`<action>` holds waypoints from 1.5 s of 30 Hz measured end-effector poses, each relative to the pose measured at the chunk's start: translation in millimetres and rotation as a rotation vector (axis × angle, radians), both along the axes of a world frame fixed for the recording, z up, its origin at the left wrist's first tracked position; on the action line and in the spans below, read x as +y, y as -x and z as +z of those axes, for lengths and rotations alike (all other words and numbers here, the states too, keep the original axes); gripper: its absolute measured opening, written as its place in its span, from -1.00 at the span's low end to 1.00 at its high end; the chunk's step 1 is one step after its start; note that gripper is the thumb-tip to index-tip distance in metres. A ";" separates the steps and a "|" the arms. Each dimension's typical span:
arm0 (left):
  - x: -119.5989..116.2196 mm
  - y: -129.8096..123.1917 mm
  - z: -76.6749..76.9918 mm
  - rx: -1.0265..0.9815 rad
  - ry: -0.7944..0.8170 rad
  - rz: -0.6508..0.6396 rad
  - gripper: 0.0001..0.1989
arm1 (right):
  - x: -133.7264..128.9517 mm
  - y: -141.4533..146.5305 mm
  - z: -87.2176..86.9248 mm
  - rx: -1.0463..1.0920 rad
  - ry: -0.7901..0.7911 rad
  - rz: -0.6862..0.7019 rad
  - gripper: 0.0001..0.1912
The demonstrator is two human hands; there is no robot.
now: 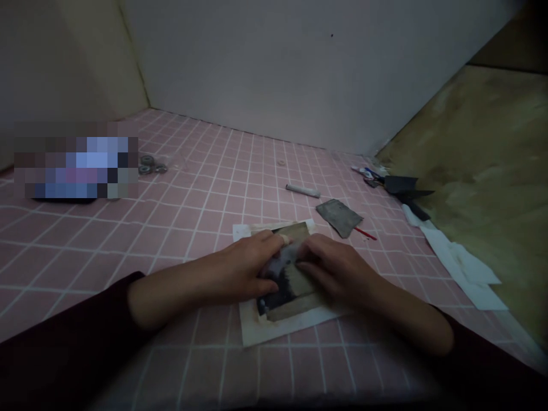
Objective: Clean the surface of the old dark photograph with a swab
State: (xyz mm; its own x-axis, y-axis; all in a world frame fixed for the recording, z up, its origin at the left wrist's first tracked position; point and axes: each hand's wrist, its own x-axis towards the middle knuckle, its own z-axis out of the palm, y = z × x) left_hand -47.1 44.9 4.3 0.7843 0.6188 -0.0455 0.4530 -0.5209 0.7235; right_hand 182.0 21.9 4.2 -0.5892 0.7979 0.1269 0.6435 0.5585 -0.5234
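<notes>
Dark maroon sleeves (64,348), cuffs pushed back on both forearms. Left hand (244,271) and right hand (338,274): fingers pressed together and curled, gripping a creased photograph (287,291) from either side, tips almost meeting. Photograph lies on a white paper sheet (261,328) over pink tile (180,240). Just beyond: grey flat scrap (338,217), thin red stick (366,233).

Head-worn view looks forward, down, close on left hand (244,268), right hand (338,271).
</notes>
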 end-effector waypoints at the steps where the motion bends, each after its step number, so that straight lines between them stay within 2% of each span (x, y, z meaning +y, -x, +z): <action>1: 0.2 -0.1 0.3 -0.003 -0.002 -0.005 -0.75 | 1.4 3.9 -0.9 -0.017 -0.022 0.031 -0.90; 6: 0.3 -0.3 2.0 0.004 -0.006 0.022 -0.75 | 2.0 17.2 0.1 -0.057 -0.036 0.122 -0.85; 12: 0.9 -2.4 0.7 0.022 0.009 0.000 -0.65 | -1.4 8.7 1.6 -0.108 -0.039 0.043 -0.91; 17: 0.8 -3.3 2.2 0.046 -0.022 0.058 -0.63 | -1.0 17.6 -1.0 -0.009 -0.061 0.156 -0.86; 21: 1.5 -2.8 1.1 0.039 0.006 0.024 -0.57 | -2.1 6.1 1.8 -0.087 -0.062 0.050 -0.90; 23: 1.9 -2.6 0.7 0.036 -0.001 0.012 -0.62 | -2.0 5.1 3.2 -0.120 -0.071 0.018 -0.90; 29: 1.3 -2.4 3.3 0.036 -0.028 0.061 -0.72 | 2.2 20.3 4.3 -0.104 -0.091 0.140 -0.86; 34: 2.2 -2.3 1.4 0.032 -0.021 0.015 -0.69 | -0.6 8.0 6.7 -0.163 -0.085 0.023 -0.87; 40: 1.0 -3.1 4.0 0.041 -0.021 0.070 -0.71 | 0.1 22.4 2.2 -0.053 -0.095 0.132 -0.83; 45: 1.9 -3.2 4.1 0.054 0.000 0.030 -0.69 | -1.8 7.2 2.6 -0.116 -0.106 0.027 -0.87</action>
